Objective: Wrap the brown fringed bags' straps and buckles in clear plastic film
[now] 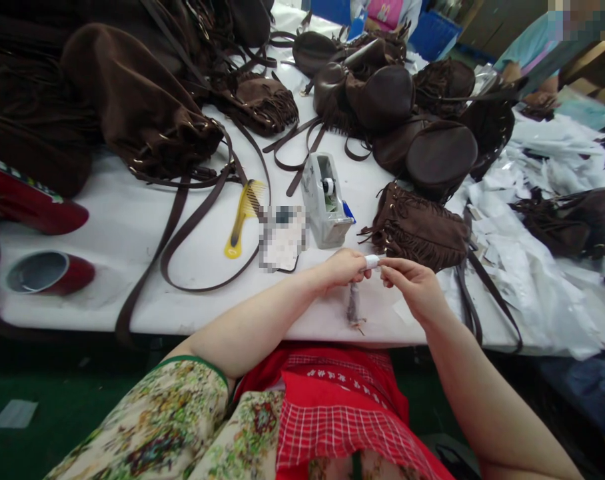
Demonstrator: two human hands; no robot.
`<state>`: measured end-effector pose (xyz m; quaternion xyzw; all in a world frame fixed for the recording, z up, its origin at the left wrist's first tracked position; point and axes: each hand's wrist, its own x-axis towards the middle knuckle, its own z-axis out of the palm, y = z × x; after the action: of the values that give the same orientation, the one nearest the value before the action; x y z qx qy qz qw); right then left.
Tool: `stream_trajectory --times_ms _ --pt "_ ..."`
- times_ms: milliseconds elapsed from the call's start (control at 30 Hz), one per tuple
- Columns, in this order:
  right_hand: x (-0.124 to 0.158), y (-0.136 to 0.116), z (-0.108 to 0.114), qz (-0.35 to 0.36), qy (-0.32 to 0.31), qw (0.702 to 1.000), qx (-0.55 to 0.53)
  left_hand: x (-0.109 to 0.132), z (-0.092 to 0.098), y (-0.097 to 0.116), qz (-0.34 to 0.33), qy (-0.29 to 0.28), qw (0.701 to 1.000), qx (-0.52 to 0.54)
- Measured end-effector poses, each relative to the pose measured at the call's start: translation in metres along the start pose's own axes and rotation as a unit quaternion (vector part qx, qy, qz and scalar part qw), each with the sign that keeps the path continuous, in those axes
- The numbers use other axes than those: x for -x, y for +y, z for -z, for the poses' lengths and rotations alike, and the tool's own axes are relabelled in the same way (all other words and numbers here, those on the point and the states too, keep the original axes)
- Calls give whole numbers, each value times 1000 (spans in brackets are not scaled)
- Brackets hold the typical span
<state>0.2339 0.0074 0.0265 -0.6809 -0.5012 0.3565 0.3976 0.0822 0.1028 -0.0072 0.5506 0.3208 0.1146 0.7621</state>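
My left hand (343,267) and my right hand (413,285) meet over the near edge of the white table (132,227). Both pinch a small white wrapped piece (372,261) between their fingertips. A thin brown tassel (353,308) hangs down from under my left hand. Just behind the hands lies a brown fringed suede bag (417,229) with its straps trailing off the table edge. A grey tape dispenser (325,200) stands a little to the left of it.
A yellow comb (242,217) and a blurred card (281,238) lie left of the dispenser. Many brown bags (142,100) and straps pile at the back. A red cup (50,273) lies far left. White paper scraps (532,267) cover the right. Another person sits far right.
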Motion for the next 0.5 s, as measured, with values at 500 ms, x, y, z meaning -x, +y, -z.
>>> stream_trajectory --times_ms 500 --pt "-32 -17 21 341 -125 809 463 -5 16 0 85 -91 988 94"
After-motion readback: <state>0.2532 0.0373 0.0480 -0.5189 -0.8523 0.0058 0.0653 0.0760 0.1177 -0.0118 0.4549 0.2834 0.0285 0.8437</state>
